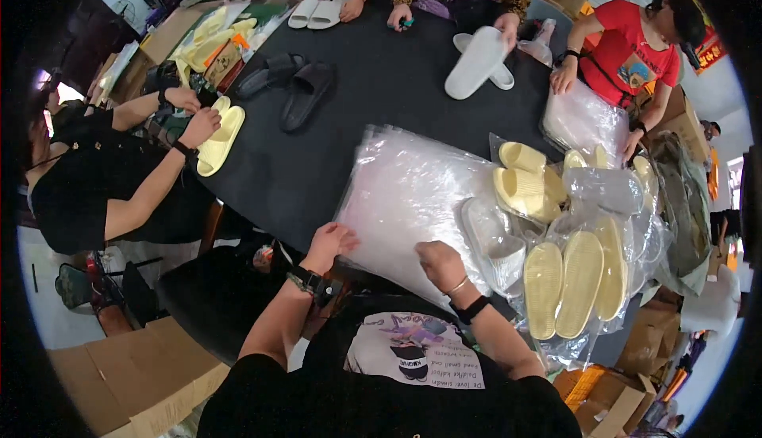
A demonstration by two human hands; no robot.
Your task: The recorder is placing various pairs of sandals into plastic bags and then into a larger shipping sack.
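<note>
A stack of clear plastic bags [409, 188] lies on the black table [381, 81] in front of me. My left hand [329, 245] rests on the stack's near left edge, fingers curled on the plastic. My right hand [440, 266] pinches the near edge of the same stack, a bangle and a black band on its wrist. To the right lie bagged pale yellow slippers [579, 279] and another bagged yellow pair [525, 188], close to my right hand.
Other people sit around the table. The person at the left holds a yellow slipper [220, 140]. Black slippers [305, 93] lie mid-table, white slippers [476, 61] at the far side. Cardboard boxes [119, 374] stand on the floor at the lower left.
</note>
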